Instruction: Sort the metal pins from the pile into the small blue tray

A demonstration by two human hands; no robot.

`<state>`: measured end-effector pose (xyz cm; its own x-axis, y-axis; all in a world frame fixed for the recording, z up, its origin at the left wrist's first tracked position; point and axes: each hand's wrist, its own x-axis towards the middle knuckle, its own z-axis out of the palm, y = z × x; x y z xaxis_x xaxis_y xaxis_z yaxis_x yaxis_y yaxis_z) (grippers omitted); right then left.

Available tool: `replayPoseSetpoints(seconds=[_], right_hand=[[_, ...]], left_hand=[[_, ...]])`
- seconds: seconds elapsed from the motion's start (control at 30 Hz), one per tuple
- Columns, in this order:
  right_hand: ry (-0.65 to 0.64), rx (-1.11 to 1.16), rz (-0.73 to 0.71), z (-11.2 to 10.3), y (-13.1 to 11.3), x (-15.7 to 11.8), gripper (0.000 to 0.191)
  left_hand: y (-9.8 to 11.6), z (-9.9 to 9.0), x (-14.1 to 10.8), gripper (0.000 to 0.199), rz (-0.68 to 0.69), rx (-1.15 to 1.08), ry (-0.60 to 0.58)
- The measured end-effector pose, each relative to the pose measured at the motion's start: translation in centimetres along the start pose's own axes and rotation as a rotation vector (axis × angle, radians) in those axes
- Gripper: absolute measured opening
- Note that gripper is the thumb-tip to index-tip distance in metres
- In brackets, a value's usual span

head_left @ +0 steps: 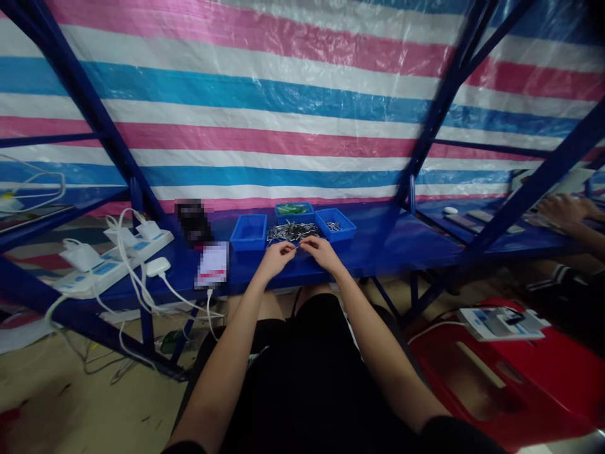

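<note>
Blue bench (pixel 387 243), metal-piece pile (pixel 293 232) between blue bins (pixel 249 233).

Shiny metal pieces (pixel 292 232) (silvery) lie by matt plastic trays (pixel 249 232).

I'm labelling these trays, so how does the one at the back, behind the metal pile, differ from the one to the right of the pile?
The back tray holds green contents; the right tray holds small metallic pieces. The back tray sits roughly parallel to the table's long edge, while the right tray is turned at an angle. Both are blue and open-topped.
</note>
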<state>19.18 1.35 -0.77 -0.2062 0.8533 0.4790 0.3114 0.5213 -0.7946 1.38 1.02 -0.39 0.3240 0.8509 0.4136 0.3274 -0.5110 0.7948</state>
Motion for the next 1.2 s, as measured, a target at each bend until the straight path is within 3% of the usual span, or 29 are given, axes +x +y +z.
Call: replayPoseSetpoints(seconds=[0.2,0.4,0.5,0.6,0.7,0.97,1.07,1.2], right_hand=[[-0.005,-0.068,0.003,0.2,-0.14,-0.12,0.021],[-0.209,-0.105,-0.027,0.29,-0.66,-0.41,0.02],[-0.111,-0.07,-0.012,0.16,-0.88,-0.37,0.023],[-0.01,-0.023,0.021,0.06,-0.92,-0.32,0.026],[-0.013,-0.037,-0.001,0.09,-0.74,-0.28,0.024],[-0.162,-0.194,-0.086,0.35,-0.71,-0.41,0.018],[-0.114,-0.113,-0.051,0.31,-0.75,-0.46,0.021],[-0.061,-0.006,0.001,0.26,-0.45,-0.39,0.028]], left_hand=[[-0.01,-0.13,0.03,0.022,0.015,0.015,0.049],[-0.32,-0.08,0.33,0.02,0.023,-0.017,0.092],[-0.36,0.0,0.37,0.019,-0.003,-0.069,0.098],[-0.24,0.04,0.25,0.021,-0.022,-0.095,0.024],[-0.07,0.03,0.12,0.023,-0.014,-0.038,-0.025],[-0.11,0.0,0.18,0.02,0.038,-0.029,0.046],[-0.39,0.08,0.25,0.019,0.022,-0.052,0.075],[-0.43,0.15,0.16,0.021,0.005,-0.006,0.02]])
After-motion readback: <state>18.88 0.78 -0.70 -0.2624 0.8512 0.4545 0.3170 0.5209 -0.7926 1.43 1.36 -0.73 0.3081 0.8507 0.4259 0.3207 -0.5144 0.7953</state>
